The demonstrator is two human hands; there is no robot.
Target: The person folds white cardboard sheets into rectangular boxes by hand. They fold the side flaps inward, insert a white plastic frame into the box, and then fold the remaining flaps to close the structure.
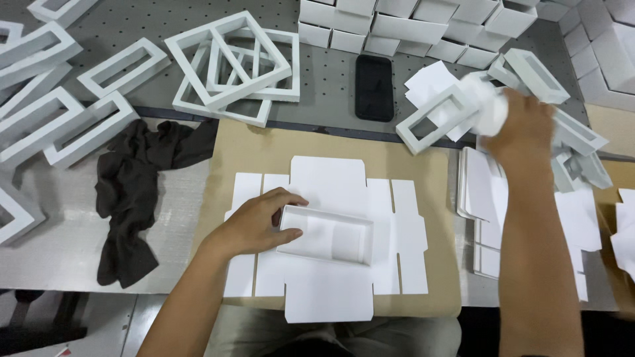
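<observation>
Holding a white tray (325,235) on flat card (331,277) while reaching for a frame (442,114).

The left hand (254,225) grips the tray's left end, low in the middle. The right hand (522,129), upper right, closes on the frame and some paper (486,106). Best to keep the tray square on the card.

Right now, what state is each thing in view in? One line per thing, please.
Left hand: gripping the end of the white tray.
White tray: open side up, resting on the flat blank.
Flat box blank: unfolded, lying on brown cardboard.
Right hand: raised, blurred, holding crumpled white paper.
Phone: screen dark, lying flat.
Dark cloth: crumpled.
White frames: piled loosely.
Finished boxes: closed, stacked.
</observation>
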